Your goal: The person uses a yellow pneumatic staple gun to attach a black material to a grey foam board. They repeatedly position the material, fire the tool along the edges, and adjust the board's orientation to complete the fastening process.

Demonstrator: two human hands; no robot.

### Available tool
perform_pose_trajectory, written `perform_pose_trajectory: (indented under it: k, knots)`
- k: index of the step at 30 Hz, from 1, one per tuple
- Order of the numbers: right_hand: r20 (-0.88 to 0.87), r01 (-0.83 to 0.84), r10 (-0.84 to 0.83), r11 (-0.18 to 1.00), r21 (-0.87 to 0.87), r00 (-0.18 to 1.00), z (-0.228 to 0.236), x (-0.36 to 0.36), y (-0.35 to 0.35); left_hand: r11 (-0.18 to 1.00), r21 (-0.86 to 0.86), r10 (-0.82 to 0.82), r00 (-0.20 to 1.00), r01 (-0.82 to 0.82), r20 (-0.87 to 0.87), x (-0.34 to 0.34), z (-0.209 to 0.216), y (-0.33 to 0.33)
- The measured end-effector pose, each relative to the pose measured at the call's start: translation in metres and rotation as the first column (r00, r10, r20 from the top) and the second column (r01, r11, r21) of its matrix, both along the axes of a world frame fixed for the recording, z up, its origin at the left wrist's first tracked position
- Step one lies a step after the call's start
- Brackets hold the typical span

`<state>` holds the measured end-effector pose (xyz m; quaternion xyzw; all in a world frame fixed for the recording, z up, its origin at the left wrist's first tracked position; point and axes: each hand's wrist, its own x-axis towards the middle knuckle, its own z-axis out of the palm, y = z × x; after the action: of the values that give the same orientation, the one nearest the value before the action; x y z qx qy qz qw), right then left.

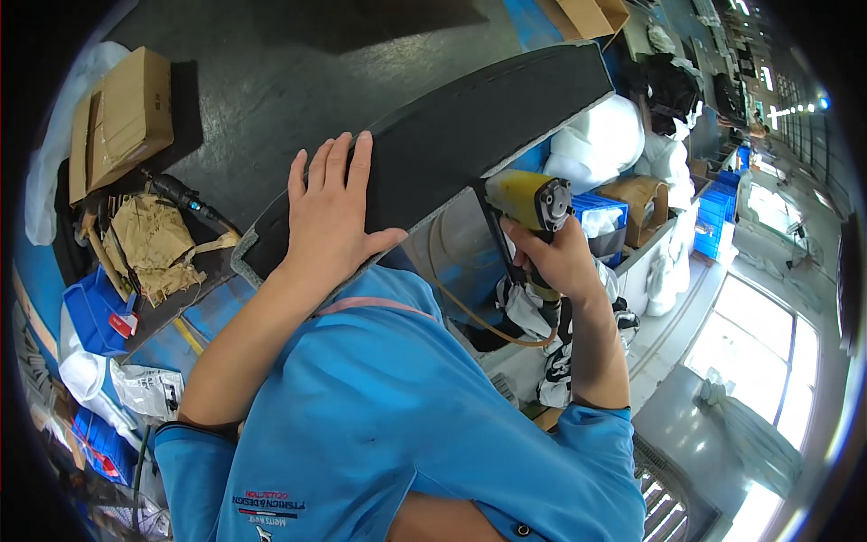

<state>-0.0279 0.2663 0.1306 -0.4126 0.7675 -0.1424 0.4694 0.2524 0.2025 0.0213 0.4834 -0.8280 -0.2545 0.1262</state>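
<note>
Left fingers: my left fingers [335,167] are spread flat on the panel, pressed to its top and gripping nothing, the thumb out to the right.
Right fingers: my right fingers [526,238] are wrapped round the handle of the yellow tool [524,194].
Yellow tool: upright at the panel's near edge; whether its nose touches, I cannot tell.
Black panel: the long black panel [470,126], grey along its edges, slants from near left to far right in front of me.
Hose: a tan hose [492,336] loops below the yellow tool.
Bench: the dark bench [244,54] spreads beyond the panel.
Left side: 1 cardboard box [135,104] on the bench, with a black tool [181,192] and crumpled brown paper [153,239] nearer me; a blue bin [95,312] sits nearer still.
Right side: a white bundle [596,140] beyond my yellow tool, another blue bin [602,219] just nearer.
Far right: windows [754,348] along the wall.
</note>
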Motion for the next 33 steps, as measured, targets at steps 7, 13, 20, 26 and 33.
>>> perform_pose_trajectory:
  k: [7, 13, 20, 26, 33]
  knots:
    - [-0.043, -0.046, 0.046, 0.999, 0.019, 0.998, 0.002, 0.009, -0.002, 1.000, 0.022, -0.005, 1.000, 0.005, 0.031, 0.003, 0.002, 0.000]
    - [-0.014, -0.004, 0.005, 1.000, 0.026, 1.000, 0.005, 0.029, 0.004, 1.000, 0.018, 0.000, 1.000, -0.001, 0.018, 0.004, 0.000, -0.001]
    - [0.043, -0.028, 0.029, 0.999, -0.026, 0.999, -0.005, 0.053, 0.022, 1.000, 0.018, 0.001, 1.000, -0.001, 0.002, 0.003, -0.001, -0.003]
    - [0.059, -0.044, 0.046, 0.998, -0.034, 0.997, 0.003, 0.079, 0.027, 0.995, 0.079, -0.054, 0.998, 0.056, -0.019, 0.016, 0.006, -0.007]
    - [0.089, 0.025, -0.027, 0.999, 0.032, 0.996, 0.009, 0.103, 0.041, 0.983, 0.165, -0.092, 0.995, 0.084, 0.037, 0.067, 0.015, 0.005]
